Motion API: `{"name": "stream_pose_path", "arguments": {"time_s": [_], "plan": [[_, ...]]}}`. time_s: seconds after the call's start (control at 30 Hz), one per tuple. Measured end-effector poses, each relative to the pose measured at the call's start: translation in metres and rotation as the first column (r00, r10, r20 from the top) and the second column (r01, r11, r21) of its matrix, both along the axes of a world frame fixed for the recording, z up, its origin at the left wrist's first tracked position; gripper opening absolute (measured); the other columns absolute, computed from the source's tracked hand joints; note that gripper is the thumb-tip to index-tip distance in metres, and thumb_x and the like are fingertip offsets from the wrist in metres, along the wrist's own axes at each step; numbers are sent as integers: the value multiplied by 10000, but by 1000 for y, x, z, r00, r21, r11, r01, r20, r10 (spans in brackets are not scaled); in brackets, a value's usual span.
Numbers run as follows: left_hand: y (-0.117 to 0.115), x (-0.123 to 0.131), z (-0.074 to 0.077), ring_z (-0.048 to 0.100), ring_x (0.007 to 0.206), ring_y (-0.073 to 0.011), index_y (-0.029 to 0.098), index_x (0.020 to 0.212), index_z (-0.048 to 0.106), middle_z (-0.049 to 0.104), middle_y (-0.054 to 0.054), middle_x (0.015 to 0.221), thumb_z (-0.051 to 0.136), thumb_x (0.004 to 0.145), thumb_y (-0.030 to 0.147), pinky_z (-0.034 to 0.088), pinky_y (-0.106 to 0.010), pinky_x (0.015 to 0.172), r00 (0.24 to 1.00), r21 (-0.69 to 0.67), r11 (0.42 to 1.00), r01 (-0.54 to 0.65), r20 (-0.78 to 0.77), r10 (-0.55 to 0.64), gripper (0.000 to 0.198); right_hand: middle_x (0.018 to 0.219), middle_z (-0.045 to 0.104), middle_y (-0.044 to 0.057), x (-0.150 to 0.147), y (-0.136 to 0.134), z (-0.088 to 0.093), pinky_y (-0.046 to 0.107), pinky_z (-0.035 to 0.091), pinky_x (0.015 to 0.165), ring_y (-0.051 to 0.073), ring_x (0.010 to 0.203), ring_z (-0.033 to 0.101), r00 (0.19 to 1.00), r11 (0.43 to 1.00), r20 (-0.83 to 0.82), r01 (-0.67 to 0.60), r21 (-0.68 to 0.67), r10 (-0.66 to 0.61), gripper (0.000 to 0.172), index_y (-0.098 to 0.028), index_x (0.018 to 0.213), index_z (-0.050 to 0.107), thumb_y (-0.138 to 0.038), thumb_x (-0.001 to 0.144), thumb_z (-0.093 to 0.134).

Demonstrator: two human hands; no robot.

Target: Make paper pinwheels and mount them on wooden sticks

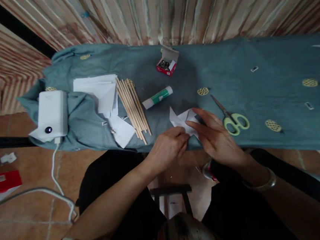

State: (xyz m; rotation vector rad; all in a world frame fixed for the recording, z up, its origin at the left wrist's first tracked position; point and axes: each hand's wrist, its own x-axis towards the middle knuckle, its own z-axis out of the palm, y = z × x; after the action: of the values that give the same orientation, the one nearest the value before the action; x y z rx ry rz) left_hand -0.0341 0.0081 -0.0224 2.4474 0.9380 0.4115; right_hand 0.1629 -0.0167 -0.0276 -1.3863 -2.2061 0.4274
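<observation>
A folded white paper pinwheel (183, 121) is held at the near edge of the cloth-covered table. My left hand (170, 146) pinches its lower left part, fingers curled. My right hand (212, 133) grips it from the right, with thumb and forefinger on the paper and its points sticking up between the hands. Right of that hand lie scissors (234, 123) with light green handles. A glue stick (158, 97) with a green label lies just beyond the paper. Farther back stands an open small red box (167, 66) of dark metal pieces, too small to name.
Several thin wooden sticks (133, 107) lie left of the glue stick, beside white paper sheets (101, 91). A white power bank (52, 114) with a cable (53, 166) rests at the table's left end. Striped curtains (167, 14) hang behind. A red box (3, 184) is on the floor.
</observation>
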Motion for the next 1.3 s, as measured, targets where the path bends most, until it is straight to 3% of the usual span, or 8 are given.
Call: {"name": "stream_pose_path", "arguments": {"time_s": [0.13, 0.27, 0.47, 0.67, 0.73, 0.83, 0.97, 1.3], "plan": [[-1, -1, -3, 647, 878, -195, 125, 999, 691, 665, -81, 934, 496, 937, 157, 539, -304, 770, 999, 14, 1000, -12, 49, 11, 206, 1434, 536, 94, 2, 1, 8, 482, 435, 1094, 267, 1330, 514, 990, 990, -53, 131, -61, -134, 435, -264, 1340, 549, -184, 931, 425], [-2, -2, -6, 665, 892, -190, 128, 1031, 697, 677, -84, 960, 542, 915, 156, 545, -299, 792, 983, -32, 999, -36, 180, 41, 196, 1146, 705, 130, -3, 5, 7, 469, 541, 942, 282, 1045, 677, 956, 956, -104, 258, -142, -274, 488, -166, 1358, 534, -296, 888, 542], [7, -11, -2, 664, 878, -164, 165, 1017, 713, 680, -64, 956, 623, 877, 192, 534, -293, 811, 878, -215, 964, -160, 416, 238, 168, 961, 733, 91, -6, 10, -2, 408, 572, 754, 211, 733, 674, 841, 858, -287, 335, -390, -459, 633, -138, 1346, 521, -322, 758, 664], [27, -18, -5, 570, 1175, -257, 220, 1314, 560, 601, -113, 1293, 819, 683, 287, 479, -415, 961, 658, -384, 849, -364, 539, 526, 685, 871, 752, 46, -2, 18, 6, 365, 574, 735, 203, 747, 700, 606, 799, -569, 200, -567, -555, 655, -190, 1223, 562, -368, 632, 779], [30, -14, -8, 586, 1163, -267, 212, 1330, 547, 614, -127, 1297, 858, 622, 337, 483, -411, 946, 581, -550, 775, -311, 535, 613, 783, 874, 762, 40, -1, 20, 15, 363, 574, 765, 207, 779, 713, 558, 804, -621, 157, -573, -551, 646, -202, 1188, 580, -376, 609, 809], [31, -5, -3, 659, 1008, -250, 149, 1164, 670, 712, -119, 1114, 889, 550, 398, 507, -381, 893, 552, -775, 626, -83, 487, 677, 698, 881, 769, 32, 0, 21, 26, 356, 569, 779, 204, 790, 718, 534, 816, -650, 143, -560, -540, 628, -217, 1162, 601, -376, 600, 832], [27, 4, 12, 681, 789, -201, 126, 827, 760, 756, -68, 844, 918, 452, 417, 525, -339, 809, 542, -883, 463, 79, 428, 723, 500, 889, 773, 33, -1, 21, 32, 358, 568, 771, 209, 799, 720, 576, 850, -659, 129, -511, -484, 629, -223, 1187, 604, -397, 625, 828], [29, 14, 14, 581, 586, -122, 121, 645, 733, 690, -10, 643, 882, 497, 308, 454, -246, 611, 480, -877, 480, -2, 420, 770, 280, 892, 764, 26, -7, 15, 38, 332, 552, 779, 172, 772, 691, 571, 864, -686, 84, -496, -450, 683, -213, 1219, 592, -364, 603, 846]]}}
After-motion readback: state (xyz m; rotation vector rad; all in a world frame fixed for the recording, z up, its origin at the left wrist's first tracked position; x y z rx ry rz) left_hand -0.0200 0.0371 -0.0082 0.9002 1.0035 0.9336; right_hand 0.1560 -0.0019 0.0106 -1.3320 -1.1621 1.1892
